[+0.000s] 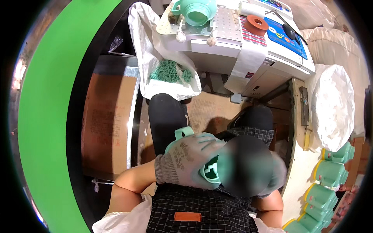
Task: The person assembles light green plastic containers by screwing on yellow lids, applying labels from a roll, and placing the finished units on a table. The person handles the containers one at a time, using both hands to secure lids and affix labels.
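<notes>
In my lap, my left hand (190, 159), in a grey coated glove, is closed around a mint-green plastic jug (212, 171). The jug lies tilted, its loop handle rising beyond my knuckles and an open end with a pale inner piece facing me. My right hand (278, 176), also gloved, is at the right side of my lap. A dark, blurred round patch (248, 166) covers its fingers and part of the jug, so what it grips is hidden. Another mint-green jug (197, 12) lies on the white machine (285, 52) ahead of me, its opening toward me.
A white bag (145, 42) with green plastic scraps (171, 72) hangs before my left knee. A red-orange tape roll (256, 25) and label strip (244, 64) lie on the machine. A cardboard box (107, 124) stands left; a white sack (333, 105) and several yellow-rimmed jugs (330, 173) stand right.
</notes>
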